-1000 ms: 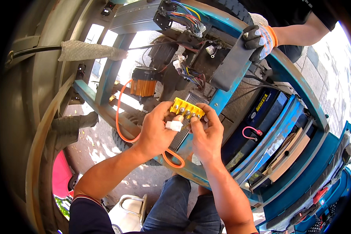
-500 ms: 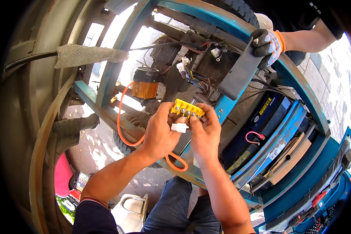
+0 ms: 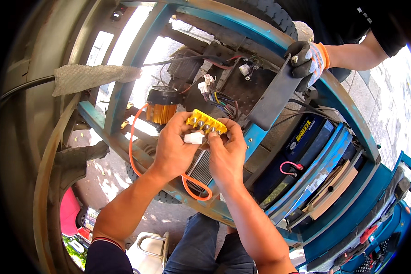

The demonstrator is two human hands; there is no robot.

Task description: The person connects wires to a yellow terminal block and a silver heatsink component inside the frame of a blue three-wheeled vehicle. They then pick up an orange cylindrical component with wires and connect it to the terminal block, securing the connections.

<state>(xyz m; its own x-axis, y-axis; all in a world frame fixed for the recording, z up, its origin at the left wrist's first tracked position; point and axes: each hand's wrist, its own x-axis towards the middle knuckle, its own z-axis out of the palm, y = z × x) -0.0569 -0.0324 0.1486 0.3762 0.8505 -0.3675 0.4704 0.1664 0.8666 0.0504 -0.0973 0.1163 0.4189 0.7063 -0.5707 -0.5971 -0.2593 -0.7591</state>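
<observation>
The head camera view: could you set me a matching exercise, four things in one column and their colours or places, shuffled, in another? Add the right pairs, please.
Things:
1. block
2. small plug
3. looped cable
4. flat plate

Colours or places:
A. orange, hanging below the left hand
B. dark, gripped by another person's gloved hand
C. white, just below the block in the picture
D. yellow, held by the left hand and the right hand

Pairs: 1-D, 2-C, 3-A, 4-B
</observation>
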